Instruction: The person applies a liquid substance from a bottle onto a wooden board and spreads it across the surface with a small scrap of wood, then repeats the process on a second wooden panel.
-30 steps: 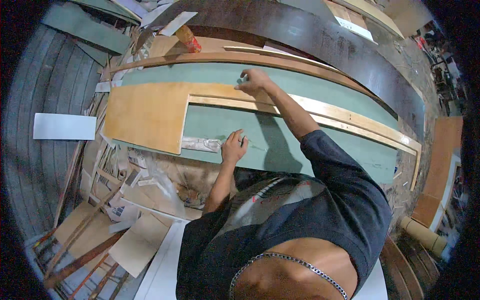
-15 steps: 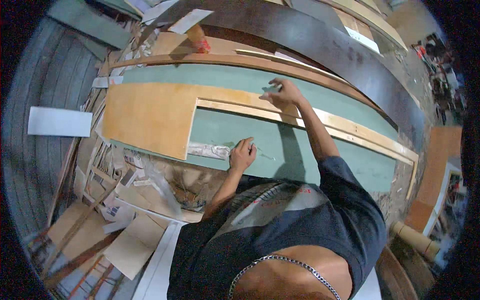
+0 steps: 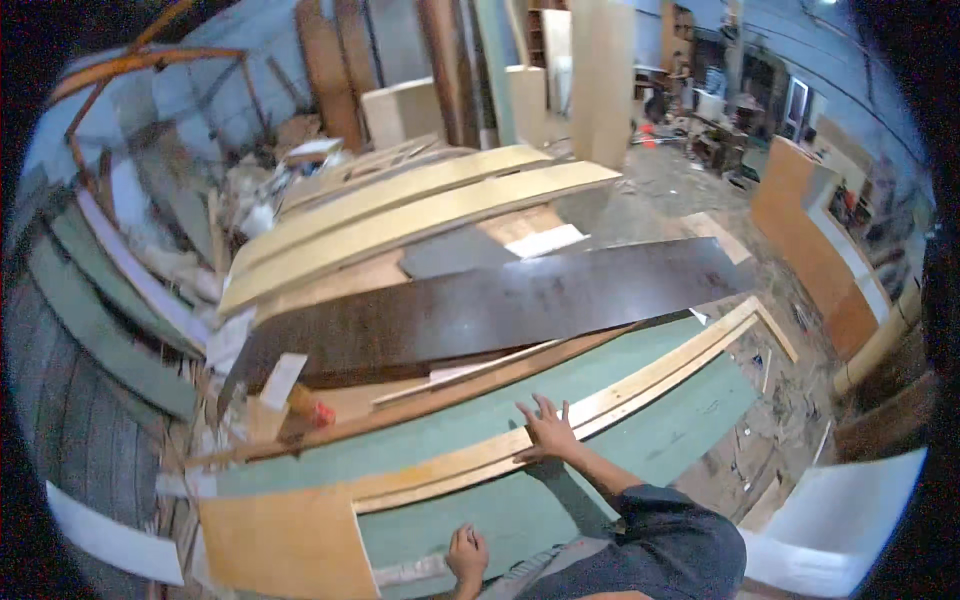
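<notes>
the right hand [image 3: 548, 432] lies spread flat on the pale wood strip [image 3: 560, 432] running along the green board [image 3: 560, 500]. the left hand [image 3: 467, 555] curls at the board's near edge; i cannot tell what it pinches. uneven pressure could let the strip slide off line or pinch fingers.

The right hand [image 3: 548, 432] lies flat on the long pale wooden strip [image 3: 600, 408], which rests on the green board [image 3: 520, 510]. The left hand [image 3: 467, 553] sits at that board's near edge. Behind lies the dark brown panel [image 3: 480, 315]; the light plywood sheet [image 3: 285, 545] lies left.
</notes>
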Demonstrator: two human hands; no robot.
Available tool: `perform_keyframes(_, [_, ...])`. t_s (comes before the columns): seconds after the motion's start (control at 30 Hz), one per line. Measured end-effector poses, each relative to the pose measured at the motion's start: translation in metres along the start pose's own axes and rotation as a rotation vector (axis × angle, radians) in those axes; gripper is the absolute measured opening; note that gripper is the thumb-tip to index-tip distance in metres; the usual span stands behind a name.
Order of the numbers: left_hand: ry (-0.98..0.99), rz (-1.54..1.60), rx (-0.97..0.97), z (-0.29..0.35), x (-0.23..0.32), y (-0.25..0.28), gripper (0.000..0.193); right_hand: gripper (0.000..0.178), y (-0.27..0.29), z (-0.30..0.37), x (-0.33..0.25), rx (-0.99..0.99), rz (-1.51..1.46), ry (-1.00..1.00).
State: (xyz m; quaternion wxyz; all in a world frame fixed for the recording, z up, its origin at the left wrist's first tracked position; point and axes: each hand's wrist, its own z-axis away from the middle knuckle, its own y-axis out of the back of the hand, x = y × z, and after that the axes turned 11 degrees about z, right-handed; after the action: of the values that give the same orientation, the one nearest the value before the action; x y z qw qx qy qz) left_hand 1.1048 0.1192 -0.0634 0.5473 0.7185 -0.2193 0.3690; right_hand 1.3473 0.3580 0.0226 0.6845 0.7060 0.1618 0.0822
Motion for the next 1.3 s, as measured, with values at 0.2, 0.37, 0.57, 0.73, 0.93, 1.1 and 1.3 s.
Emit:
perform_keyframes(0.2, [0.128,-0.079,-0.095,0.001,0.022,0.011,0.039,0.103,0.029,0.078,0.058,0.323,-0.041,-0.232])
perform_keyframes(0.37, [-0.039,-0.107,-0.028,0.007,0.01,0.003,0.043,0.092,-0.003,0.124,0.083,0.393,-0.076,-0.505])
perform_keyframes(0.57, [-0.061,-0.218,0.071,0.009,-0.001,-0.011,0.038,0.05,-0.02,0.118,0.094,0.429,-0.457,-0.687])
perform_keyframes(0.73, [0.098,-0.259,-0.047,0.008,0.026,0.001,0.037,0.032,-0.025,0.111,0.101,0.506,-0.646,-0.685])
perform_keyframes(0.93, [0.083,-0.233,0.009,0.013,0.026,0.003,0.037,0.022,-0.045,0.106,0.109,0.655,-0.706,-0.563])
perform_keyframes(1.1, [0.136,-0.268,0.015,0.011,0.016,-0.006,0.037,0.02,-0.048,0.116,0.132,0.616,-0.647,-0.589])
perform_keyframes(1.3, [0.15,-0.1,0.01,0.003,0.049,0.001,0.042,0.022,-0.037,0.158,0.174,0.698,-0.583,-0.806])
